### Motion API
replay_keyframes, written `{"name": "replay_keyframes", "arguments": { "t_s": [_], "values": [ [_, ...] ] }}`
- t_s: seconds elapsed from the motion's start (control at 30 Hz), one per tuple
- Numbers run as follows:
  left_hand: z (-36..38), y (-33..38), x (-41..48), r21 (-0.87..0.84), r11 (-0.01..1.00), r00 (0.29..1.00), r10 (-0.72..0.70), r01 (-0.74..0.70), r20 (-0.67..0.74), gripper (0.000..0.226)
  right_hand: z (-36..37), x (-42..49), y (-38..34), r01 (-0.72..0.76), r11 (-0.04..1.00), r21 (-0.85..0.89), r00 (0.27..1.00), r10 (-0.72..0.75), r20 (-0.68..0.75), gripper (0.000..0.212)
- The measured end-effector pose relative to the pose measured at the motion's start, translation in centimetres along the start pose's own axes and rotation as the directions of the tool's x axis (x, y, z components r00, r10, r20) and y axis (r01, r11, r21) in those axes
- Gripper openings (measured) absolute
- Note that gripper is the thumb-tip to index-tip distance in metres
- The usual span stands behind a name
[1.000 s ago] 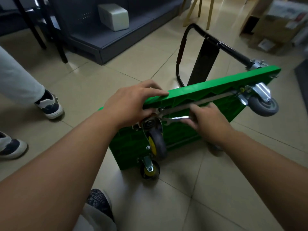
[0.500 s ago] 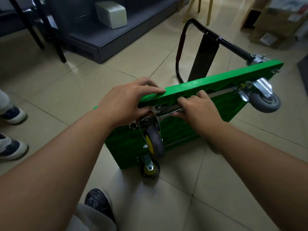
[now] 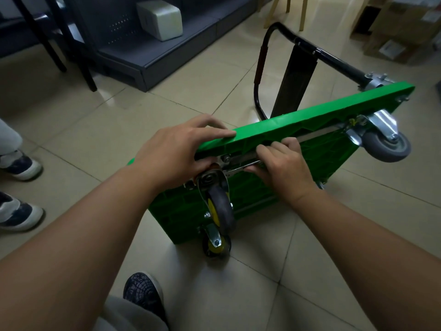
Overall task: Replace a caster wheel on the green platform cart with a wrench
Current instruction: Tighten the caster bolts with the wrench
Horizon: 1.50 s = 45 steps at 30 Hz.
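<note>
Wrench (image 3: 241, 167), mostly hidden, is gripped by right hand (image 3: 281, 163); cart (image 3: 310, 120) edge is clasped by left hand (image 3: 181, 154); bystander shoes (image 3: 19, 211) at nine o'clock.

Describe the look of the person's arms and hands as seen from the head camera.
Both forearms are bare right up to the frame's edge: no sleeve or cuff shows. The left hand and the right hand are ungloved, with no watch, wristband or ring visible. Fingers are bare too; nails cannot be made out clearly. Nothing else is worn on either arm as far as this view reaches.
</note>
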<state>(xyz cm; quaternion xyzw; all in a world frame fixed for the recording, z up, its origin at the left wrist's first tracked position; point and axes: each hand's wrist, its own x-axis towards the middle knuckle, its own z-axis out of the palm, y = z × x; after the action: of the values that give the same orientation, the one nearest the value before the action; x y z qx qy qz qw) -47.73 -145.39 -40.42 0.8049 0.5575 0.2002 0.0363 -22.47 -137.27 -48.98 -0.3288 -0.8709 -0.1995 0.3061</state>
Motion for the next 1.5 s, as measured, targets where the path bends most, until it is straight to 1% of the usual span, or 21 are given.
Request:
{"name": "replay_keyframes", "arguments": {
  "t_s": [0.23, 0.33, 0.57, 0.73, 0.93, 1.1, 1.23, 1.3, 1.37, 1.4, 1.5],
  "values": [
    [0.0, -0.1, 0.0, -0.004, 1.0, 1.0, 0.001, -0.001, 0.005, 0.062, 1.2, -0.9, -0.1, -0.059, 0.998, 0.021, 0.998, 0.059, -0.029, 0.037],
    [-0.1, -0.1, 0.0, 0.0, 1.0, 1.0, 0.005, -0.005, 0.006, 0.061, 1.4, -1.1, -0.1, -0.085, 0.996, 0.035, 0.996, 0.086, -0.018, 0.037],
    [-0.1, -0.1, 0.1, 0.007, 1.0, 1.0, 0.009, -0.009, 0.01, 0.062, 1.4, -1.1, -0.2, -0.088, 0.996, 0.033, 0.995, 0.089, -0.041, 0.037],
    [-0.2, -0.1, 0.2, 0.02, 1.0, 1.0, 0.002, -0.002, 0.007, 0.063, 1.5, -1.0, -0.2, -0.071, 0.997, 0.021, 0.996, 0.073, -0.059, 0.038],
    [-0.1, -0.1, 0.2, 0.01, 1.0, 1.0, 0.004, -0.004, 0.01, 0.063, 1.6, -1.1, 0.2, 0.029, 0.997, -0.07, 0.999, -0.032, -0.043, 0.037],
    [-0.1, -0.3, 0.1, 0.016, 1.0, 1.0, 0.016, -0.016, 0.008, 0.063, 1.8, -1.1, 0.0, 0.037, 0.996, -0.077, 0.998, -0.041, -0.057, 0.037],
    [-0.1, -0.3, 0.2, 0.005, 1.0, 1.0, 0.013, -0.013, 0.002, 0.063, 1.2, -0.8, -0.1, 0.042, 0.996, -0.079, 0.999, -0.042, 0.001, 0.036],
    [-0.1, -0.4, 0.2, -0.005, 1.0, 1.0, 0.012, -0.012, -0.001, 0.063, 0.6, -0.2, 0.3, 0.101, 0.993, -0.067, 0.992, -0.095, 0.08, 0.035],
    [0.0, -0.4, 0.1, -0.018, 1.0, 1.0, 0.01, -0.01, -0.003, 0.063, -0.5, 0.2, 1.2, 0.189, 0.98, -0.068, 0.967, -0.174, 0.185, 0.035],
    [0.1, -0.5, -0.1, -0.025, 1.0, 1.0, 0.011, -0.011, -0.001, 0.063, -1.4, 0.1, 2.0, 0.192, 0.978, -0.083, 0.959, -0.169, 0.23, 0.038],
    [0.1, -0.9, -0.4, -0.052, 0.999, 1.0, 0.002, -0.002, 0.001, 0.061, -5.0, -0.1, 5.2, 0.065, 0.989, -0.136, 0.952, -0.02, 0.307, 0.057]
  ]
}}
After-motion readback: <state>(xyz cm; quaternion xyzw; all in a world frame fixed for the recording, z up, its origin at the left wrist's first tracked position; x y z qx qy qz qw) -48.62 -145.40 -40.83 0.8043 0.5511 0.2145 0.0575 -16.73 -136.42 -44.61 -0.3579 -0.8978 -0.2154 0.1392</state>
